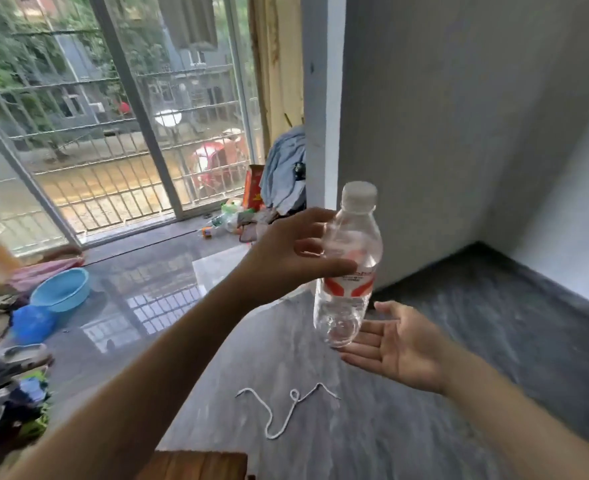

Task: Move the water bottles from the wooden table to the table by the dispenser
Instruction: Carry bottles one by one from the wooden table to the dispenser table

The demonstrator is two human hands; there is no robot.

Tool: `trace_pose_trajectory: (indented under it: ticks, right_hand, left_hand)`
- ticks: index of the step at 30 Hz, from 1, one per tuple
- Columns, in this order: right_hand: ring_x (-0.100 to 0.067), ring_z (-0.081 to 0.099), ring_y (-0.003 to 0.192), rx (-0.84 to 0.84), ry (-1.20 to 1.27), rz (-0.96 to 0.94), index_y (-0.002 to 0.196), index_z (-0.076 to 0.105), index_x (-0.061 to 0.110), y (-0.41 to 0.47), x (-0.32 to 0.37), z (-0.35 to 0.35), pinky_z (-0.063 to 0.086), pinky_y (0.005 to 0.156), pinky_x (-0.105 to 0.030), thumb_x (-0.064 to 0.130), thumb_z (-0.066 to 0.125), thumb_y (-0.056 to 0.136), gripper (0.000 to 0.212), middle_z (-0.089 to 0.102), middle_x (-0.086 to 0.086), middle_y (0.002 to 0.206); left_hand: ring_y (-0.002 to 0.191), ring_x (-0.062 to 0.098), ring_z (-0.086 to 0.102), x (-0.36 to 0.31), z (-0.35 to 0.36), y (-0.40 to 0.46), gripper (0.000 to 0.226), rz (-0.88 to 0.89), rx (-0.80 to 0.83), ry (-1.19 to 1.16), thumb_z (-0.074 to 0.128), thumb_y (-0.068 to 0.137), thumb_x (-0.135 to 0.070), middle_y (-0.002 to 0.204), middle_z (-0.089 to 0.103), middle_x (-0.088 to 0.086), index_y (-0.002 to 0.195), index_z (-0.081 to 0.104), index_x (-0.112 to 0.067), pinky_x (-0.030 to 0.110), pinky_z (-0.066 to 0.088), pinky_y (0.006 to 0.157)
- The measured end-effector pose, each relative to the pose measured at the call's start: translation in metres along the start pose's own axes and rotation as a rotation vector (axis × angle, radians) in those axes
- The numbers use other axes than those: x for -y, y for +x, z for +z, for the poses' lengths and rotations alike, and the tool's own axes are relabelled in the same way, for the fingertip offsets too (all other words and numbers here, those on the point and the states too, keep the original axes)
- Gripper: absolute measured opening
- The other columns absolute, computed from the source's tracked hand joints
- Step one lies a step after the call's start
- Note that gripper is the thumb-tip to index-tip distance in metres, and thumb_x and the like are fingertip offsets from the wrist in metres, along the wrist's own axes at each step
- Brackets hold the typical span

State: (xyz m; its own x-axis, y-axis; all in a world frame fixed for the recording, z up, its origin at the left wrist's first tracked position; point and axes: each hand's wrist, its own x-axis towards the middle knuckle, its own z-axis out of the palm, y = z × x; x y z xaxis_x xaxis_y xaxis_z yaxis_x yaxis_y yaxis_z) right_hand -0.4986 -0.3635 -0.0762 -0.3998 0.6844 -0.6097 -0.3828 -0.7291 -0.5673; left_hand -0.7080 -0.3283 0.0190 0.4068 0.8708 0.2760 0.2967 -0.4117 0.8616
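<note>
The water bottle [350,268] is held in mid-air above the grey floor [442,358], in front of a grey wall [459,116]. It is clear plastic with a white cap and a red-and-white label band around its middle. It stands nearly upright, tilted slightly, cap uppermost. No liquid level can be made out through the clear wall; the body appears empty, though this cannot be confirmed.

Left hand [286,258]: reaches in from the left and grips the bottle at its upper body. The fingers curl round the shoulder and the thumb lies across the front just above the label.

Right hand [397,344]: palm up, fingers straight and spread, placed just beneath and beside the bottle base. Whether the fingertips touch the base cannot be told. It grips nothing.

Other containers: a light blue basin [61,289] sits on the floor at the left, near the sliding glass door [113,133]; its contents are not visible. A darker blue rounded object [31,323] lies just beside it. A heap of clothes [6,393] occupies the left edge.

A white cord [286,410] lies loose on the floor below the hands. The corner of a wooden worktop [196,465] shows at the bottom edge, well apart from the bottle.
</note>
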Motion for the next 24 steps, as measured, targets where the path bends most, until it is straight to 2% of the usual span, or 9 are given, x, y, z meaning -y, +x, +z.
trace_pose_trajectory:
  ticks: [2,6,9,11,14,17,22,24]
  right_hand:
    - [-0.044,0.068,0.105,-0.046,0.036,-0.045,0.123,0.059,-0.011,-0.022,0.01,-0.039,0.06,0.083,-0.047,0.036,0.039,0.098,0.057,0.065,-0.031,0.121]
    - [-0.042,0.067,0.108,-0.126,0.118,-0.118,0.122,0.059,-0.011,-0.069,0.023,-0.108,0.052,0.094,-0.048,0.038,0.036,0.099,0.058,0.066,-0.03,0.122]
    - [-0.041,0.066,0.109,-0.174,0.2,-0.176,0.122,0.059,-0.012,-0.107,0.026,-0.155,0.056,0.088,-0.048,0.037,0.036,0.1,0.058,0.065,-0.03,0.122]
    - [-0.041,0.067,0.108,-0.213,0.251,-0.213,0.122,0.059,-0.012,-0.132,0.025,-0.183,0.055,0.086,-0.049,0.037,0.035,0.1,0.059,0.065,-0.031,0.122]
    - [-0.04,0.068,0.106,-0.272,0.336,-0.269,0.126,0.056,-0.014,-0.169,0.019,-0.221,0.056,0.087,-0.049,0.037,0.034,0.1,0.061,0.065,-0.031,0.122]
    - [-0.042,0.071,0.097,-0.311,0.416,-0.341,0.127,0.054,-0.016,-0.2,0.01,-0.252,0.056,0.085,-0.051,0.036,0.035,0.1,0.061,0.064,-0.033,0.122]
    - [-0.044,0.057,0.123,-0.429,0.545,-0.427,0.133,0.048,-0.014,-0.237,-0.007,-0.288,0.053,0.094,-0.052,0.036,0.037,0.102,0.06,0.061,-0.035,0.125]
    - [-0.044,0.056,0.125,-0.464,0.568,-0.453,0.131,0.051,-0.014,-0.249,-0.012,-0.297,0.049,0.098,-0.051,0.037,0.036,0.102,0.061,0.062,-0.034,0.125]
  left_hand:
    - [0.1,0.014,0.076,-0.011,0.043,0.023,0.052,0.043,0.077,-0.009,0.087,0.074,-0.035,0.111,0.077,-0.005,0.121,0.066,-0.03,0.028,0.062,0.082]
    - [0.101,0.011,0.076,-0.04,0.122,0.063,0.056,0.099,0.211,-0.031,0.085,0.071,-0.042,0.112,0.077,-0.006,0.122,0.065,-0.03,0.023,0.06,0.082]
    - [0.101,0.013,0.076,-0.058,0.178,0.087,0.064,0.14,0.308,-0.055,0.084,0.071,-0.043,0.112,0.077,-0.003,0.128,0.064,-0.024,0.032,0.062,0.088]
    - [0.101,0.013,0.076,-0.071,0.215,0.099,0.06,0.167,0.372,-0.072,0.084,0.071,-0.042,0.111,0.078,-0.004,0.126,0.064,-0.028,0.037,0.062,0.091]
    - [0.098,0.013,0.077,-0.09,0.267,0.113,0.053,0.205,0.465,-0.109,0.086,0.07,-0.041,0.106,0.079,-0.006,0.118,0.065,-0.037,0.037,0.061,0.09]
    - [0.1,0.017,0.077,-0.107,0.314,0.126,0.061,0.23,0.557,-0.149,0.089,0.066,-0.042,0.108,0.079,-0.003,0.122,0.066,-0.028,0.045,0.06,0.094]
    - [0.106,0.022,0.075,-0.126,0.383,0.14,0.063,0.268,0.721,-0.19,0.089,0.061,-0.048,0.116,0.077,-0.003,0.119,0.066,-0.037,0.048,0.057,0.098]
    - [0.104,0.018,0.075,-0.132,0.406,0.145,0.063,0.292,0.788,-0.195,0.088,0.064,-0.047,0.114,0.077,-0.005,0.121,0.066,-0.033,0.046,0.058,0.098]
